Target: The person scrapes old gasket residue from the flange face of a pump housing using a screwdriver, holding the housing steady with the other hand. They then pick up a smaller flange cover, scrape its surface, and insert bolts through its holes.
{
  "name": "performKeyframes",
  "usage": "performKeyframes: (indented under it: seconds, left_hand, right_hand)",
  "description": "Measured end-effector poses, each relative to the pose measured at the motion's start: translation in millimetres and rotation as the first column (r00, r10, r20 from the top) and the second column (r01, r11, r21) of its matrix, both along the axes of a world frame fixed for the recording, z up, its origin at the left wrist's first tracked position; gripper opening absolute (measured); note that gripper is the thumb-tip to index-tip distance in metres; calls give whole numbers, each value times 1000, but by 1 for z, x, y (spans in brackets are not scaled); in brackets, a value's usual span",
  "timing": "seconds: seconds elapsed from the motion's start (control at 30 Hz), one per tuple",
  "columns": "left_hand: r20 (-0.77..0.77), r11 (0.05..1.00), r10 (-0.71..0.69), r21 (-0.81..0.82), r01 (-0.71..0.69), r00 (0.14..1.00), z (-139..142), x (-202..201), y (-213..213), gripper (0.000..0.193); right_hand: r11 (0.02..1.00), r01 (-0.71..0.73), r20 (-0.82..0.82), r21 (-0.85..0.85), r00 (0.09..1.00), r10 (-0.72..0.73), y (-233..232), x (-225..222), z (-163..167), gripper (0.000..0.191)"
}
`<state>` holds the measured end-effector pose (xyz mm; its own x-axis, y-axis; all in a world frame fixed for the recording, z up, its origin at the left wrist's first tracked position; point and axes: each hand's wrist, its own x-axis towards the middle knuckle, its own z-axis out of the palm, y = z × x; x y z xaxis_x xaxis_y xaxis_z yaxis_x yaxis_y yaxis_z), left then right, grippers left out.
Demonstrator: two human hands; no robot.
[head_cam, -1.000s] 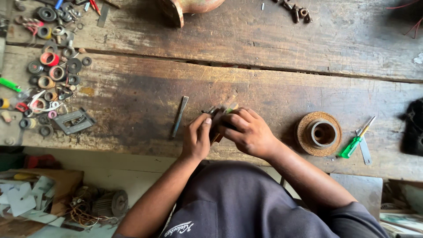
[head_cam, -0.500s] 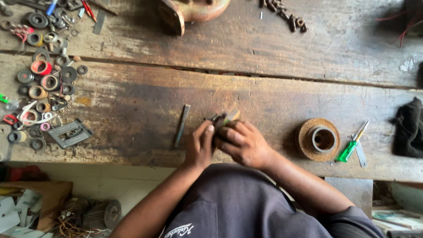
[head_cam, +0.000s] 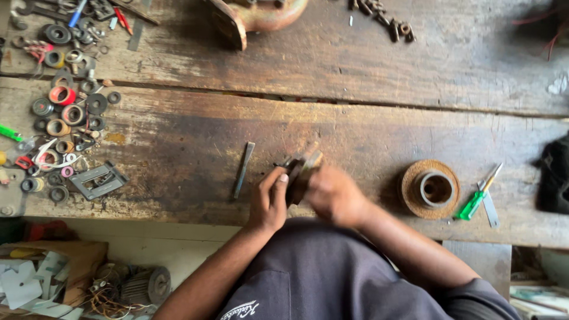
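Both hands meet over the near edge of the worn wooden worktop [head_cam: 367, 89]. The left hand [head_cam: 268, 201] is curled, its fingers closed round a small dark part [head_cam: 299, 172], thumb up against the part's side. The right hand [head_cam: 335, 195] is motion-blurred; it sits against the same part from the other side, fingers bent, grip looks closed but exact contact is unclear.

The part: small, dark brown to black metal, rusty or greasy look, roughly blocky with a lighter tan edge at its top right. Held just above the worktop, tilted, between the two hands. Detail is too blurred to tell its exact shape.

Just left of the left hand lies a thin flat metal bar [head_cam: 243, 169], slightly angled, on the worktop, apart from the hand. Right of the right hand stands a rusty round spool [head_cam: 431, 189] with a hollow metal core. Beside that lie a green-handled screwdriver [head_cam: 476, 201] and a flat metal strip [head_cam: 491, 208], close together. Far left: a scatter of washers and rings [head_cam: 62, 118] plus a grey metal bracket [head_cam: 98, 180]. Top centre: a rusty curved casting [head_cam: 255, 15], cut off by the frame edge.
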<state>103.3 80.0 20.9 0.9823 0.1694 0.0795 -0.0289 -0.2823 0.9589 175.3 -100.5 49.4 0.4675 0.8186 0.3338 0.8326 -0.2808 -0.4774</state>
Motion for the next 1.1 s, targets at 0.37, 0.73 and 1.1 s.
performKeyframes:
  seconds: [0.37, 0.73, 1.1]
  left_hand:
    - [7, 1000, -4, -7, 4, 1000, -2, -1, -2, 30]
    - [99, 999, -35, 15, 33, 994, -4, -6, 0, 29]
    - [34, 1000, -13, 3, 13, 999, -4, -3, 0, 27]
  right_hand:
    - [961, 101, 37, 259, 993, -114, -5, -7, -3, 23]
    - [946, 130, -13, 297, 991, -132, -3, -6, 0, 25]
    - [977, 19, 166, 213, 985, -55, -6, -9, 3, 28]
